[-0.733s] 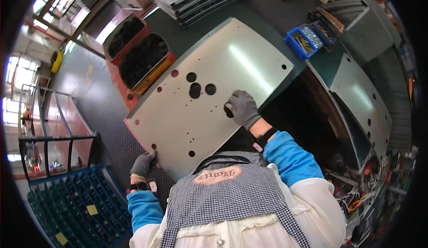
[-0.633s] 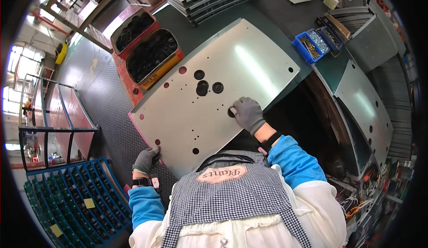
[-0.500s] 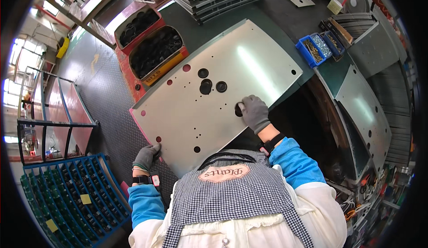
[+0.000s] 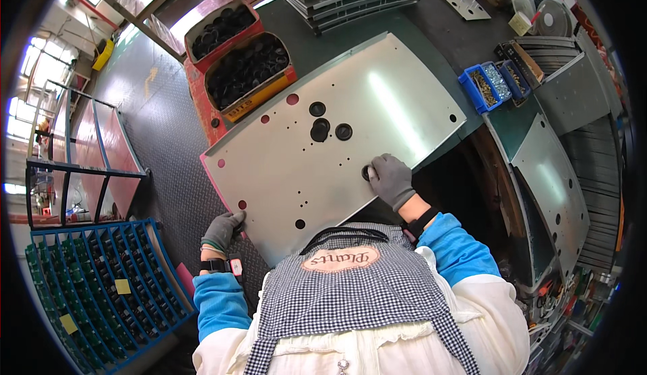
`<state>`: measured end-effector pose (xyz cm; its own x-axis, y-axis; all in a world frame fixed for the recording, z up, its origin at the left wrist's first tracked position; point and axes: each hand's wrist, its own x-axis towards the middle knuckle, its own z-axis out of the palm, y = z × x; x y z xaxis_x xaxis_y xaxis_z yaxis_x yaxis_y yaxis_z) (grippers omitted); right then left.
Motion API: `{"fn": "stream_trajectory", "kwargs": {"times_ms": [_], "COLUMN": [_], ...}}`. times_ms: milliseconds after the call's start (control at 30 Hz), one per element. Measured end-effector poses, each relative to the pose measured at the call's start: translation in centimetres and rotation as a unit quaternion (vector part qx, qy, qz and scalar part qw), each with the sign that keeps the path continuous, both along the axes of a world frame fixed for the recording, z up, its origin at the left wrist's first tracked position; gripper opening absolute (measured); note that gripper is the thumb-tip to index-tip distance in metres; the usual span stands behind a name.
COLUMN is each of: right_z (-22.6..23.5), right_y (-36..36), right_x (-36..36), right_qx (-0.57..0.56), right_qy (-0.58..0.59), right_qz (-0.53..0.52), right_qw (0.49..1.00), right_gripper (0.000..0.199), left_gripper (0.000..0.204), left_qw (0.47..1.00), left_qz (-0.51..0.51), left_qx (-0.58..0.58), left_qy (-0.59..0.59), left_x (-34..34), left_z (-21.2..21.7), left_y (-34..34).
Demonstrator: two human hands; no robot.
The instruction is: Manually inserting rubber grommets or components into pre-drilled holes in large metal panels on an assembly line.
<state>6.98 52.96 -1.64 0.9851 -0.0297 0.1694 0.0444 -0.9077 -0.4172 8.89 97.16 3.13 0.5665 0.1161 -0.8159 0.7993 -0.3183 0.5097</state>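
A large pale sheet-metal panel (image 4: 283,166) with round holes lies slantwise in front of me. My left hand (image 4: 224,231), in a grey glove, is closed on its near left edge, thumb on top beside a hole. Gloved in grey too, my right hand (image 4: 392,179) bends its fingers over a black rubber grommet (image 4: 366,172) near the panel's front edge; the fingers partly cover it, so how it sits in its hole is hidden. Several loose black grommets (image 4: 344,131) rest on the panel's middle, two of them overlapping.
Two red-and-yellow boxes of black grommets (image 4: 291,77) stand behind the panel. Blue bins (image 4: 478,105) of small metal fasteners sit at the right. Stacked panels (image 4: 357,5) rise at the back; another panel (image 4: 549,172) leans right. A blue rack (image 4: 145,257) of green boards is at lower left.
Less of the dark round shape beside my right fingers shows now, and the hand has shifted slightly over it. My left hand keeps its hold on the panel edge. The whole view has shifted a little.
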Motion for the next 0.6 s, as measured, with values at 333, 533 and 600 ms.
{"fn": "stream_trajectory", "kwargs": {"times_ms": [333, 533, 600], "right_z": [-0.1, -0.3, -0.3], "right_y": [-0.7, -0.7, -0.5], "right_x": [0.1, -0.1, 0.0], "right_qx": [0.075, 0.023, 0.020], "right_qy": [-0.018, -0.050, -0.048], "right_qz": [-0.024, 0.044, 0.057], "right_qw": [0.997, 0.998, 0.997], "right_gripper": [0.016, 0.015, 0.015], "left_gripper": [0.030, 0.031, 0.030], "left_qw": [1.000, 0.998, 0.998], "left_qz": [0.011, 0.034, 0.031], "left_qx": [-0.015, -0.046, -0.043], "left_qy": [-0.003, -0.017, -0.015], "left_x": [-0.2, -0.4, -0.3], "left_z": [-0.8, -1.9, -1.8], "left_y": [0.4, 0.9, 0.8]}}
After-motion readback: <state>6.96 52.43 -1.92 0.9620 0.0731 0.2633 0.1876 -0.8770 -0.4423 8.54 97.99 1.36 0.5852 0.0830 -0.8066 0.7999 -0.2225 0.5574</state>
